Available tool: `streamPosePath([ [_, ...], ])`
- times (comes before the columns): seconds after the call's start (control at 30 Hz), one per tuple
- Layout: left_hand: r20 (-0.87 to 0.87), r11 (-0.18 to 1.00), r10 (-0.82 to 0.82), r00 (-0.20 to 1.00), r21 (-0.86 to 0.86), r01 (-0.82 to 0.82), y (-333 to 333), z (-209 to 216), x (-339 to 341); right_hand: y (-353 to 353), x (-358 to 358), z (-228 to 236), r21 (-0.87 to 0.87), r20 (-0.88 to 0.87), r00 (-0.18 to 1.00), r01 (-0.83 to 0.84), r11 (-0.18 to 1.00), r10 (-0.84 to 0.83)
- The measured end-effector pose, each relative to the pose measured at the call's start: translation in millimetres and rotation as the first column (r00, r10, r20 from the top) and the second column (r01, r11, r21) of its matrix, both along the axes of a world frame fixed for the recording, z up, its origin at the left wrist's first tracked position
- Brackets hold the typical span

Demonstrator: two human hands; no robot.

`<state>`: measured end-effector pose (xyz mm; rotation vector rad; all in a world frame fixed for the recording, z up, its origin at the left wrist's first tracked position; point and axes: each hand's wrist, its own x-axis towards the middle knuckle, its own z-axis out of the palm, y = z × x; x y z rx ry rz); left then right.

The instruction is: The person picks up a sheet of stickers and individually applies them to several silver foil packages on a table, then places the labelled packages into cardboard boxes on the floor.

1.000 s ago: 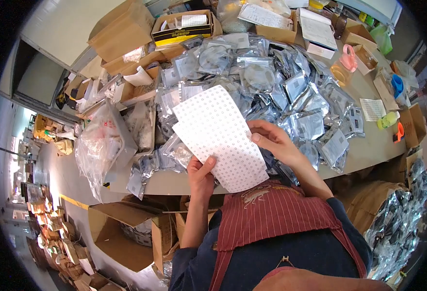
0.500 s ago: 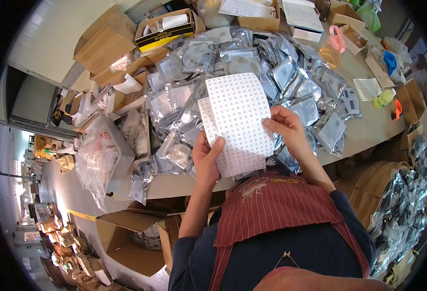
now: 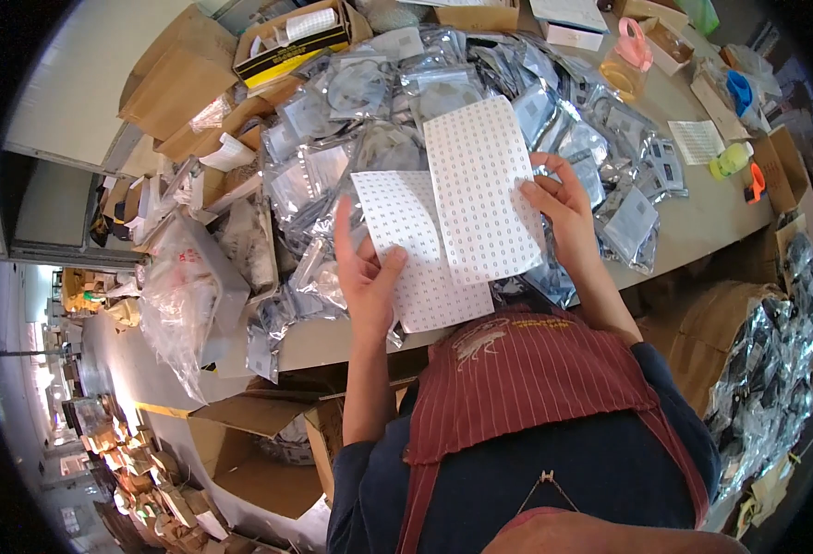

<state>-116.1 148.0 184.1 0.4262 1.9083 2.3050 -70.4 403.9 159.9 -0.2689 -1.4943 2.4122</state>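
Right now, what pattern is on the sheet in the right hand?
The sheet is white with rows of small dark marks; it shows best in the head view.

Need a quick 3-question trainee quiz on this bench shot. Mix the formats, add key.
1. Two white patterned sheets overlap. Which lies on top, the left sheet or the right sheet?

2. True or false: both hands grip one and the same sheet.

3. What is heaped on the table beyond the sheets?
A) folded towels
B) silvery bags
C) glass jars

Key:
1. The right sheet.
2. False: the left hand holds the left sheet, the right hand the right sheet.
3. B.
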Motion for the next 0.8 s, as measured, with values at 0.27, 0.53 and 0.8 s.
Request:
streamPosePath([
  [0.27,-0.056,0.993,0.022,0.998,-0.114,-0.028,-6.1,-8.9,-4.1,2.4,1.4,-3.1,-0.012,-0.031,1.000,0.004,1.000,-0.005],
  [0.53,0.105,0.985,-0.059,0.993,-0.155,0.075,5.8,-7.9,8.5,-2.2,4.7,1.9,-0.054,-0.066,0.998,0.004,0.999,-0.007],
  [0.8,-0.037,0.991,-0.082,0.996,-0.109,0.078,15.4,-13.2,14.0,-6.2,-1.5,-9.7,0.119,-0.123,0.992,0.054,0.991,-0.040],
])
